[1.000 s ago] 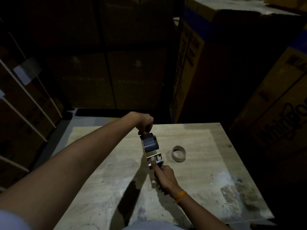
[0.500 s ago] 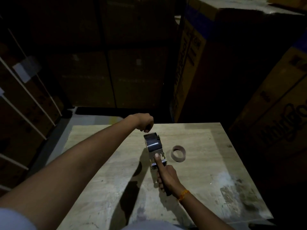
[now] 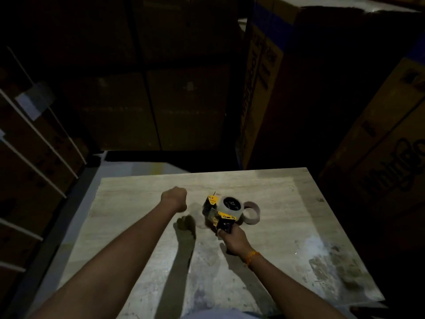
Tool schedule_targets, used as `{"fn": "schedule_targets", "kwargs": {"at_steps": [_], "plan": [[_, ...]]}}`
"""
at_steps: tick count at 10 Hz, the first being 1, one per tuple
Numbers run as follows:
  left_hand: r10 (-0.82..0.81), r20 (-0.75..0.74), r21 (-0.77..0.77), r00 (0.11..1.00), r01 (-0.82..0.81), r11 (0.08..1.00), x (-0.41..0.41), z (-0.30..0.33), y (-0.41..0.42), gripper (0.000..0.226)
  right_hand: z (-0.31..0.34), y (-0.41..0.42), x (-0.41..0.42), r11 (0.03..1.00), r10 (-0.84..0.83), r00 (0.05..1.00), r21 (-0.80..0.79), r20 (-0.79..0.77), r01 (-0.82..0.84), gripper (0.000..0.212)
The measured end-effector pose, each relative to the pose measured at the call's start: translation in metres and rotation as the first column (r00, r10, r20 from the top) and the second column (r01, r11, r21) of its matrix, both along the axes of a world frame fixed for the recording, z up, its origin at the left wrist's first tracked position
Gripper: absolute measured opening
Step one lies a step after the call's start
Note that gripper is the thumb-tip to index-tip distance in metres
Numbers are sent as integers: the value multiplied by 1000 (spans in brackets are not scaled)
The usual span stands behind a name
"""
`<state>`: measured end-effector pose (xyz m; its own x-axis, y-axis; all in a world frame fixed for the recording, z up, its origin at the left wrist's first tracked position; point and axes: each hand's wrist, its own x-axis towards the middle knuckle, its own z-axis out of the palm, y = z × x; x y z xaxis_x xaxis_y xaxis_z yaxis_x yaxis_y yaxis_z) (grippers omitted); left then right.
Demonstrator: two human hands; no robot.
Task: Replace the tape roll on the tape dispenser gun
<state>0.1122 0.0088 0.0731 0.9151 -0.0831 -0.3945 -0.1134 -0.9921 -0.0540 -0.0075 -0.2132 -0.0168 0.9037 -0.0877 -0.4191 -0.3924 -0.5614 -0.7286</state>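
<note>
My right hand [image 3: 234, 240] grips the black handle of the tape dispenser gun [image 3: 220, 211], which lies tilted on its side on the table. A pale roll of tape [image 3: 230, 206] sits on the gun's hub, with yellow metal plates beside it. Just behind and right of the gun, an empty brown cardboard tape core [image 3: 252, 213] rests on the table. My left hand [image 3: 174, 198] hovers above the table to the left of the gun, fingers curled into a fist, holding nothing that I can see.
The work surface is a pale wooden table [image 3: 287, 238] with worn stains at its right side. Large cardboard boxes [image 3: 379, 134] tower behind and to the right. Strapped cartons [image 3: 27, 157] line the left. The room is dim.
My left hand let go of the gun's front end and drew away to the left. My right hand turned the gun onto its side, showing the roll's face.
</note>
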Motion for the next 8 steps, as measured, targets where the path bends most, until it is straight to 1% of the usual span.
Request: {"fn": "schedule_targets", "kwargs": {"at_steps": [1, 2, 4, 5, 6, 7, 8], "plan": [[33, -91, -12, 995, -35, 999, -24, -18, -2, 42, -31, 4, 11, 997, 44, 999, -55, -30, -46, 25], [48, -145, -33, 988, -54, 998, -40, -30, -1, 44, -3, 19, 5, 988, 104, 994, -109, -35, -107, 26], [52, -175, -50, 983, -62, 997, -60, -44, 8, 50, 13, 32, 1, 934, 257, 955, -216, -150, -286, 40], [66, -188, -55, 980, -78, 995, -64, -46, 10, 44, 17, 33, -3, 883, 342, 919, -267, -194, -385, 40], [54, -192, -65, 980, -67, 996, -66, -43, 9, 44, 18, 33, -4, 872, 341, 910, -281, -236, -400, 51], [35, -200, -48, 979, -45, 998, -67, -41, 3, 40, 23, 30, -1, 848, 374, 886, -286, -274, -446, 49], [34, -187, -71, 982, -48, 996, -62, -29, -4, 37, 34, 25, 12, 827, 390, 887, -329, -249, -456, 50]]}}
